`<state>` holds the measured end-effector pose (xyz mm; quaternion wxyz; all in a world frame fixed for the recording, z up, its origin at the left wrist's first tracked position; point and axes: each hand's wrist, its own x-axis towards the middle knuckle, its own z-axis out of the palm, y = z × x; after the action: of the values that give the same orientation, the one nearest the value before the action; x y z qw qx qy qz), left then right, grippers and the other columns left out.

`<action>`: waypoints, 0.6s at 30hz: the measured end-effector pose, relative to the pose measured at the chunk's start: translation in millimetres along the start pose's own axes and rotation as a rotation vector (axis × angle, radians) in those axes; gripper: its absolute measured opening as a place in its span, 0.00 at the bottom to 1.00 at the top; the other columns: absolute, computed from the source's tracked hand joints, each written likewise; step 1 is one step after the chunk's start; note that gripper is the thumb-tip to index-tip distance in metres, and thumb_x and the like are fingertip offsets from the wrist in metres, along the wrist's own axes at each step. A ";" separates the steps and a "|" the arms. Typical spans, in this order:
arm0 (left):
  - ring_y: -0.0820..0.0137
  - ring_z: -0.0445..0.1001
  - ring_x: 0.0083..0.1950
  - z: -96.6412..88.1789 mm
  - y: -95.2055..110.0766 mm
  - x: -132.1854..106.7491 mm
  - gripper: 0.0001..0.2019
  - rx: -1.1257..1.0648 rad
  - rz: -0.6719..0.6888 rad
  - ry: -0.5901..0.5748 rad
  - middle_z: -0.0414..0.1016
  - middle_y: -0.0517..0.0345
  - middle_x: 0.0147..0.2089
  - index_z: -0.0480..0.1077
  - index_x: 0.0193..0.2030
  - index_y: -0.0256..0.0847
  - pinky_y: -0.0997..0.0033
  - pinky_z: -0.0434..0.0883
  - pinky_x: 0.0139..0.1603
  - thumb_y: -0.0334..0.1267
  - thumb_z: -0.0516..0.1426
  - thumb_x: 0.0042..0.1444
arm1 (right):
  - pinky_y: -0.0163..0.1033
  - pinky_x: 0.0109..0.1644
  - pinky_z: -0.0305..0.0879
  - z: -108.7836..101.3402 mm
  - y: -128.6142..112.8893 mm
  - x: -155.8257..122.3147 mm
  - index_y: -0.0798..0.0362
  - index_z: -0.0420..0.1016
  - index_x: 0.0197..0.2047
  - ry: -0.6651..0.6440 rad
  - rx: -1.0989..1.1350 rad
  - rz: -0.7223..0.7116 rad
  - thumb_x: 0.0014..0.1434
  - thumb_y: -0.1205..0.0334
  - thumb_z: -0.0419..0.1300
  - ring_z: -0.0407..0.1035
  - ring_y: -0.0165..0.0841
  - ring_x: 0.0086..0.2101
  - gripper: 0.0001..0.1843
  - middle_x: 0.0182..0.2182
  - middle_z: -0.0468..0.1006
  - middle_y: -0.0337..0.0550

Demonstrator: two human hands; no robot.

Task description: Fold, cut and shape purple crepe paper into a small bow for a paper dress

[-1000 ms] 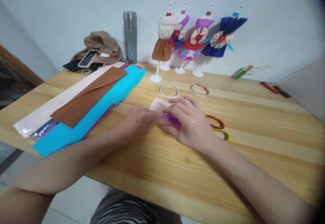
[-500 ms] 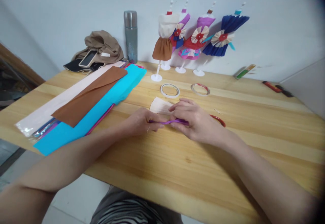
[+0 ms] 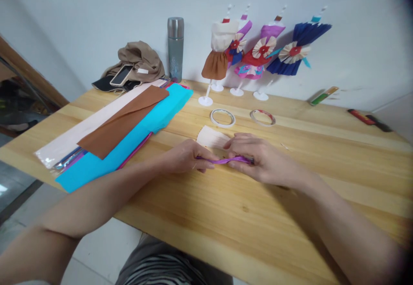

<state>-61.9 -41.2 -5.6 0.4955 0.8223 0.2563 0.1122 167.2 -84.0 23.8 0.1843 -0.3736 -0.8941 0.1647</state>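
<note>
Between my hands runs a narrow strip of purple crepe paper (image 3: 225, 161), gathered and slightly twisted, held just above the table. My left hand (image 3: 190, 156) pinches its left end between thumb and fingers. My right hand (image 3: 258, 158) grips the other end, with the thumb below and the fingers over the top. Right behind my hands lies a pleated cream paper piece (image 3: 211, 137), partly covered by my right fingers. Two tape rolls, one white (image 3: 223, 118) and one with a red inner side (image 3: 263, 118), lie farther back.
Brown paper (image 3: 125, 121) and blue paper (image 3: 138, 140) lie at the left. Small dress stands, one with a brown skirt (image 3: 214, 65), line the wall beside a flask (image 3: 175, 50). A phone (image 3: 121, 75) rests by a cloth bag (image 3: 142, 59). A utility knife (image 3: 369, 119) lies far right.
The view has shifted, so the scene sits farther right. Slightly more purple strip shows in my right hand. The red curved handle beside my right hand is now hidden.
</note>
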 end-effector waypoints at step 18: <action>0.71 0.72 0.35 -3.0 3.4 -0.3 0.13 0.185 -0.014 0.059 0.78 0.58 0.32 0.78 0.46 0.37 0.75 0.65 0.37 0.37 0.54 0.61 | 0.41 0.35 0.64 -8.1 10.2 -6.5 0.47 0.70 0.29 -0.089 0.083 0.088 0.64 0.60 0.53 0.68 0.35 0.30 0.11 0.27 0.74 0.41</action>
<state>-62.4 -40.4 -1.2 0.4103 0.8592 0.2857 0.1089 181.3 -80.6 25.2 0.1525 -0.3969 -0.8764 0.2262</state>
